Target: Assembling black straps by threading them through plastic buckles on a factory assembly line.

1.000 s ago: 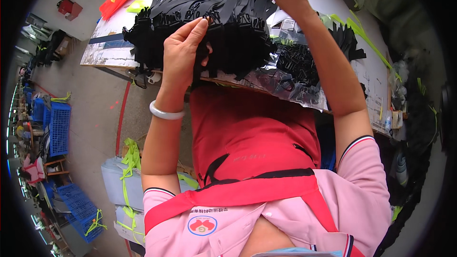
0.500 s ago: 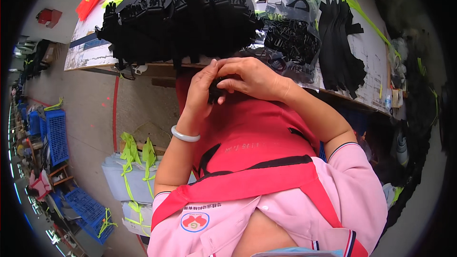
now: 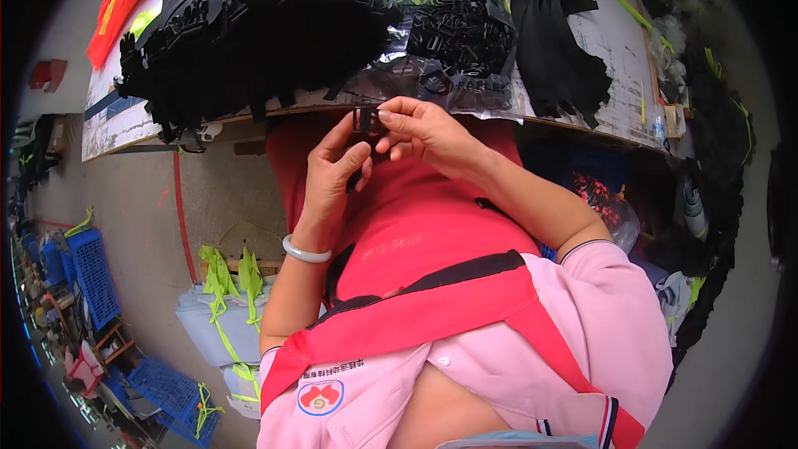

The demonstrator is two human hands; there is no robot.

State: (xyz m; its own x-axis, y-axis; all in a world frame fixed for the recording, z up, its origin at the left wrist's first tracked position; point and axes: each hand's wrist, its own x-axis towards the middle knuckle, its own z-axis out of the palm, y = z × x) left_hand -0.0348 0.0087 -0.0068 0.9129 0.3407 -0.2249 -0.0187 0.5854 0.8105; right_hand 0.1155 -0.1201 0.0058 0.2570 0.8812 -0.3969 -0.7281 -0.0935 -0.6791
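Both hands meet just off the near edge of the tabletop [image 3: 628, 87], at 11 o'clock from the middle of the view. The left hand [image 3: 334, 168] has its grip closed on a small black buckle [image 3: 362, 120], and the right hand [image 3: 432, 138] pinches the same buckle from its 3 o'clock side. The buckle is small and dark, so its parts are hard to make out. Under the hands is a red apron [image 3: 407, 229]. On the tabletop, a big heap of black straps [image 3: 266, 46] lies between 10 and 11 o'clock. A clear bag of black buckles [image 3: 461, 37] sits at 1 o'clock, and more flat black straps [image 3: 555, 46] lie just beside it, between 1 and 2. An orange bundle [image 3: 125, 8] is at 10 o'clock.
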